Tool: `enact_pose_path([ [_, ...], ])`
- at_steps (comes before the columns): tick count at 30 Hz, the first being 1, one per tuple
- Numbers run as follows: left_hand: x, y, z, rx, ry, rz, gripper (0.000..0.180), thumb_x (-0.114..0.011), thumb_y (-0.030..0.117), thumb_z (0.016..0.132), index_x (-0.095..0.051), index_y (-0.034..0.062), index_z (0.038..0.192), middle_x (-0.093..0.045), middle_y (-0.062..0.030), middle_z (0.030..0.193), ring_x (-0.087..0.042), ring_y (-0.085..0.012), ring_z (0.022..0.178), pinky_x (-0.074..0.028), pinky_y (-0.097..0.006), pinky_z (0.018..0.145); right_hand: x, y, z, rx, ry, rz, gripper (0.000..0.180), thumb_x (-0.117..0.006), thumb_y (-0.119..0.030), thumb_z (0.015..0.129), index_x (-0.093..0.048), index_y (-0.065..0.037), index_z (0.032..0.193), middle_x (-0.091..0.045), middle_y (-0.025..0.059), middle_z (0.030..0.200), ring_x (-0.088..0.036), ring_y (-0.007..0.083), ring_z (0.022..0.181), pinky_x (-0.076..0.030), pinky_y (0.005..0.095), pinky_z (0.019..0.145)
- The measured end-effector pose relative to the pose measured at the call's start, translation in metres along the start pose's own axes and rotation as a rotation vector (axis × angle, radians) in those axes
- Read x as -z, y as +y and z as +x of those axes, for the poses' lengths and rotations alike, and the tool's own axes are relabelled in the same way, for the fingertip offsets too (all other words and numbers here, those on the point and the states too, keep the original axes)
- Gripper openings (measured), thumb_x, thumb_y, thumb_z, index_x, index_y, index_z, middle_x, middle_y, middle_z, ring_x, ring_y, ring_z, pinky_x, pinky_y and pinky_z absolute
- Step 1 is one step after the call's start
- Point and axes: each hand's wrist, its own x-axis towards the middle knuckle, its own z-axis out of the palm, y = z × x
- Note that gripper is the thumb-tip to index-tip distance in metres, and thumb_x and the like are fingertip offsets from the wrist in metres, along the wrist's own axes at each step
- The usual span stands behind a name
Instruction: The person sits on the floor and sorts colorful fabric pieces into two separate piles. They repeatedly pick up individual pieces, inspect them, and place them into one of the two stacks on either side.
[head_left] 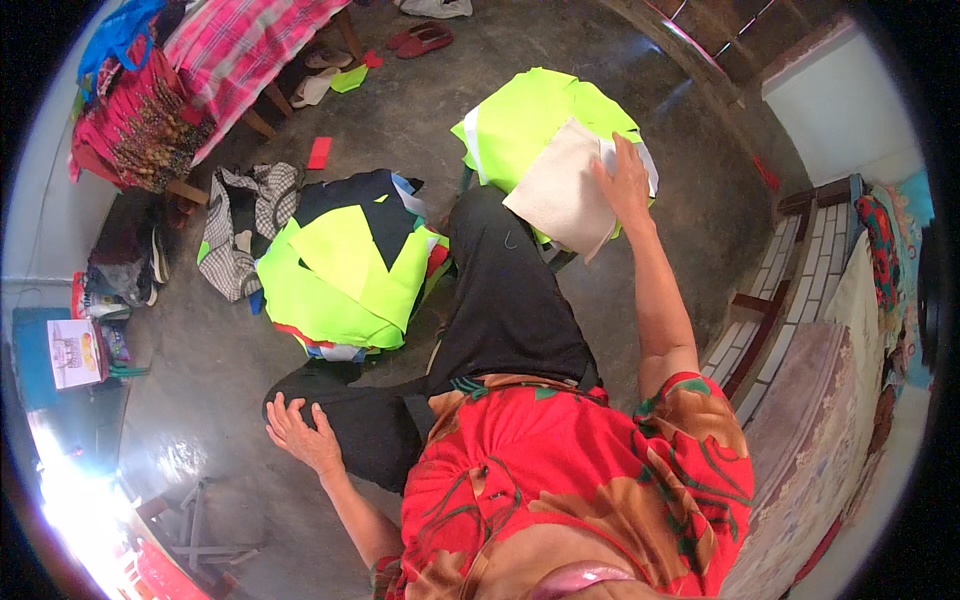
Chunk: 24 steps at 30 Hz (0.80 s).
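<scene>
My right hand point(629, 187) reaches forward and lies on the right edge of a beige cloth piece point(560, 190), fingers stretched out. That piece rests on a stack of neon-yellow fabric point(530, 108), with a white strip showing at the stack's left. Over my bent left knee, my left hand point(303, 436) is spread and holds nothing. Between my knees and the far left stands a second heap of neon-yellow cloth pieces point(340, 285). Dark navy fabric point(345, 205) lies on its far side, and red and blue bits peek out beneath it.
A checked cloth point(225, 260) lies on the floor beside the left heap. Beyond is a bench under pink plaid fabric point(240, 60). Red shoes point(420, 40) sit at the back, and a small red scrap point(320, 153) lies nearer. A wooden-framed bed point(770, 310) stands to my right.
</scene>
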Motion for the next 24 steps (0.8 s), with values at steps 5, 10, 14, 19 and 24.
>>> enact_pose_path([
  [5,0.004,0.002,0.001,0.011,-0.013,-0.003,0.02,-0.061,0.021,0.08,-0.056,0.0109,0.097,-0.047,-0.0051,0.134,-0.033,-0.0269,0.132,-0.019,-0.05,0.108,-0.011,0.01,-0.02,-0.092,0.03,0.083,0.058,-0.069,-0.029,0.078,-0.048,0.002,0.122,-0.049,0.0233,0.125,-0.048,0.0383,0.115,-0.039,0.0433,0.096],
  [10,0.004,0.002,0.0,0.013,-0.011,0.005,0.021,-0.062,0.02,0.08,-0.056,0.0109,0.097,-0.046,-0.0052,0.135,-0.033,-0.0269,0.132,-0.019,-0.05,0.109,-0.019,0.019,-0.02,-0.045,0.045,-0.001,0.042,-0.066,-0.026,0.08,-0.057,0.002,0.11,-0.054,0.024,0.119,-0.051,0.0389,0.111,-0.041,0.0436,0.095],
  [14,0.006,0.006,0.002,0.022,-0.023,-0.005,0.021,-0.063,0.02,0.079,-0.056,0.0109,0.097,-0.046,-0.0055,0.135,-0.033,-0.0272,0.132,-0.019,-0.05,0.109,-0.02,0.02,-0.015,0.013,0.047,-0.078,0.034,-0.062,-0.023,0.082,-0.06,0.003,0.103,-0.057,0.024,0.114,-0.054,0.0389,0.106,-0.043,0.0441,0.092],
  [19,0.007,0.003,0.0,0.02,-0.005,-0.007,0.023,-0.065,0.019,0.076,-0.057,0.0112,0.096,-0.047,-0.0076,0.133,-0.034,-0.0297,0.131,-0.02,-0.052,0.108,-0.014,0.004,-0.004,-0.008,-0.084,-0.169,0.025,-0.055,-0.017,0.083,-0.062,0.003,0.097,-0.06,0.0246,0.104,-0.058,0.0393,0.097,-0.046,0.0437,0.087],
  [24,0.008,0.002,0.006,0.049,-0.019,-0.026,0.025,-0.067,0.021,0.073,-0.057,0.0121,0.094,-0.047,-0.007,0.131,-0.034,-0.0294,0.13,-0.021,-0.052,0.108,-0.021,0.016,0.0,-0.048,-0.078,-0.206,0.022,-0.052,-0.019,0.084,-0.064,0.0,0.083,-0.063,0.018,0.092,-0.062,0.0356,0.084,-0.049,0.0455,0.075],
])
